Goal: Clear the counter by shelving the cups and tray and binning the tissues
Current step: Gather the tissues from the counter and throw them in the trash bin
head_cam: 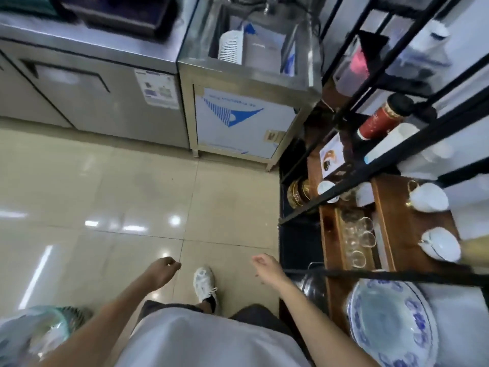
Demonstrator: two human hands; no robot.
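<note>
I look down at a tiled floor with both hands empty in front of me. My left hand (165,268) hangs with its fingers loosely curled, holding nothing. My right hand (264,266) is relaxed with fingers apart, just left of the black metal shelf (341,186). On the shelf's wooden boards stand several clear glass cups (356,239) in a wooden tray (330,234), and white teacups (428,197) lie further right. A bin lined with a clear bag (39,332) sits at the bottom left. No tissues are visible.
A steel counter cabinet (92,83) runs along the top left, with a steel sink unit (246,83) beside it. A large blue and white plate (391,324) lies on the lower shelf. My white shoe (205,284) is on the floor between my hands.
</note>
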